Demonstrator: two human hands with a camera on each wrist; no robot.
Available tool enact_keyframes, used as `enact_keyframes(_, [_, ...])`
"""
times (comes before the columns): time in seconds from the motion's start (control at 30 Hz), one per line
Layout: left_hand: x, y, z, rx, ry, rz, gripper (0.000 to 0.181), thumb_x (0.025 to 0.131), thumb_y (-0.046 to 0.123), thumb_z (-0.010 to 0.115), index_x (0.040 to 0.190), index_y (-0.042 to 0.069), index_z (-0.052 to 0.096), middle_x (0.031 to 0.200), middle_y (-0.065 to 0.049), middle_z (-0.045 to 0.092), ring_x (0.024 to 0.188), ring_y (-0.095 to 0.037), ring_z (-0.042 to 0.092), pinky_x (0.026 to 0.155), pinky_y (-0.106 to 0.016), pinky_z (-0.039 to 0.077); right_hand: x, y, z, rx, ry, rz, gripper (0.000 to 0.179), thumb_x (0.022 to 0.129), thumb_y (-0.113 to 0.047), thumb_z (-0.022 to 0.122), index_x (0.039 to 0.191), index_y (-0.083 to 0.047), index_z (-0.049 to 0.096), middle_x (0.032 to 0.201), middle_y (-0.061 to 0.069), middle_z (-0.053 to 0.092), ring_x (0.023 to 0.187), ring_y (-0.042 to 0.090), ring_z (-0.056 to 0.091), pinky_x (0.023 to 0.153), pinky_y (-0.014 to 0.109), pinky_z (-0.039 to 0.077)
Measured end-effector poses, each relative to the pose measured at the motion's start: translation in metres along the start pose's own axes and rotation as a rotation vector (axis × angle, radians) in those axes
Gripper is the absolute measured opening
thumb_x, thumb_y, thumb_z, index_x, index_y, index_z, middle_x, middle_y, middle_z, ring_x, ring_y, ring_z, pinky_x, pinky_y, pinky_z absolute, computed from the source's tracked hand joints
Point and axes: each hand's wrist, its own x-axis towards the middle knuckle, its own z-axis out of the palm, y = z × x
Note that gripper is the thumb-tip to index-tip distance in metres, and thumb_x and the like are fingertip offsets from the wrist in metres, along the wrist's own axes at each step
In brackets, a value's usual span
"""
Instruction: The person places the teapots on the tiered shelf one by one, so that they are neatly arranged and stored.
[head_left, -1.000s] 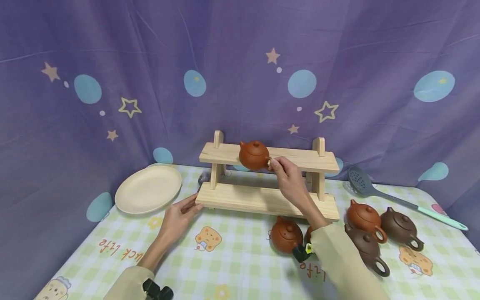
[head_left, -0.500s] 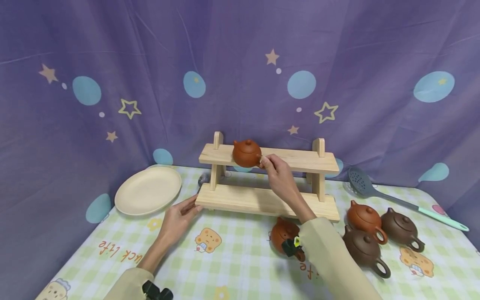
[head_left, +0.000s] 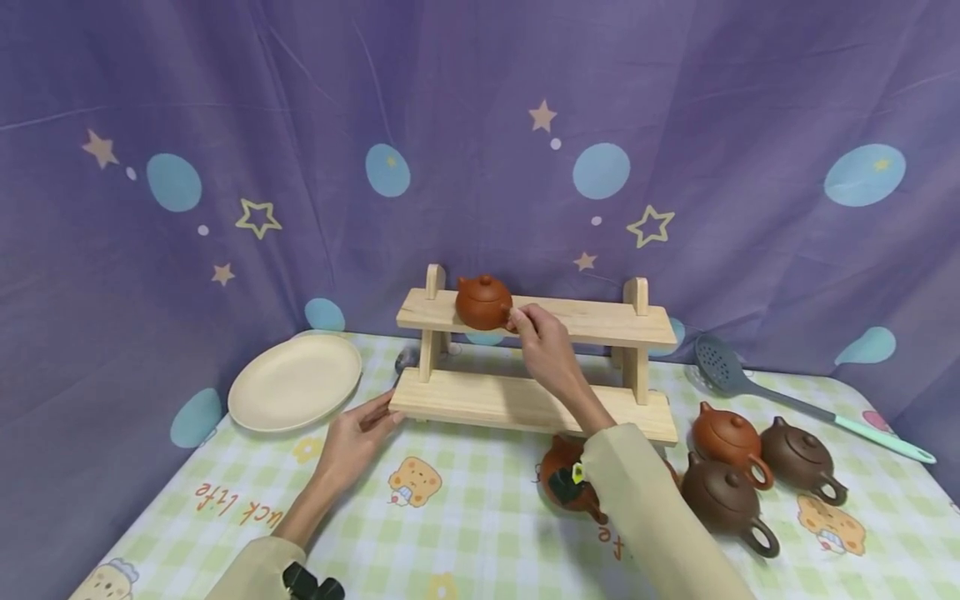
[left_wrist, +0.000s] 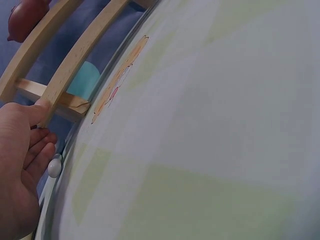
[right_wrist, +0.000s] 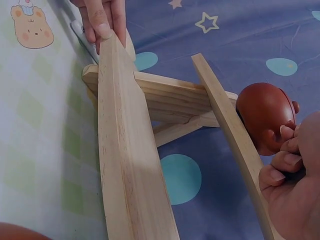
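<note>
Purple curtain behind; right hand, arm outstretched, pinching teapot by handle; left hand gripping lower shelf at end.

- Rack: pale bare wood, smooth and matt, with the grain showing.
- Red-brown teapot at the rack: looks like unglazed clay — smooth, with a soft sheen.
- Dark brown teapots at right: similar clay look, smooth, satin rather than glossy.
- Cream plate at left: smooth, low sheen — ceramic or plastic, cannot tell.
- Skimmer at far right: plastic-looking, smooth.
- Backdrop: matt cloth, lightly creased.
- Sleeves: matt cloth.
</note>
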Motion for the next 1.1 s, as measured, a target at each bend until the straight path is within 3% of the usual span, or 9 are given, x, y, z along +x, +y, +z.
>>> enact_keyframes(0.5, [0.001, 0.001, -0.001, 0.009, -0.001, -0.005, 0.05, 0.099, 0.018, 0.074, 0.142, -0.003, 0.059, 0.132, -0.02, 0.067, 0.116, -0.033, 0.068, 0.095, -0.03, 0.057, 0.007, -0.006, 0.005, -0.036, 0.022, 0.014, 0.028, 0.111, -0.019, 0.052, 0.099, -0.001, 0.07, 0.1, 0.014, 0.072, 0.096, 0.031, 0.066, 0.079, 0.037, 0.052])
enact_keyframes(0.8, [0.001, 0.001, -0.001, 0.029, 0.002, -0.012, 0.05, 0.099, 0.019, 0.075, 0.141, -0.003, 0.06, 0.132, -0.019, 0.067, 0.115, -0.032, 0.069, 0.095, -0.03, 0.057, 0.011, -0.007, 0.008, -0.05, 0.041, 0.011, 0.029, 0.11, -0.017, 0.053, 0.098, 0.001, 0.071, 0.093, 0.015, 0.071, 0.073, 0.02, 0.056, 0.062, 0.029, 0.046])
enact_keyframes(1.1, [0.001, 0.001, 0.0, 0.025, 0.001, -0.021, 0.05, 0.098, 0.018, 0.075, 0.141, -0.003, 0.06, 0.131, -0.019, 0.067, 0.115, -0.032, 0.069, 0.095, -0.03, 0.057, 0.009, -0.008, 0.005, -0.008, 0.01, 0.068, 0.026, 0.11, -0.02, 0.053, 0.108, 0.001, 0.068, 0.089, 0.014, 0.068, 0.068, 0.017, 0.051, 0.058, 0.028, 0.042])
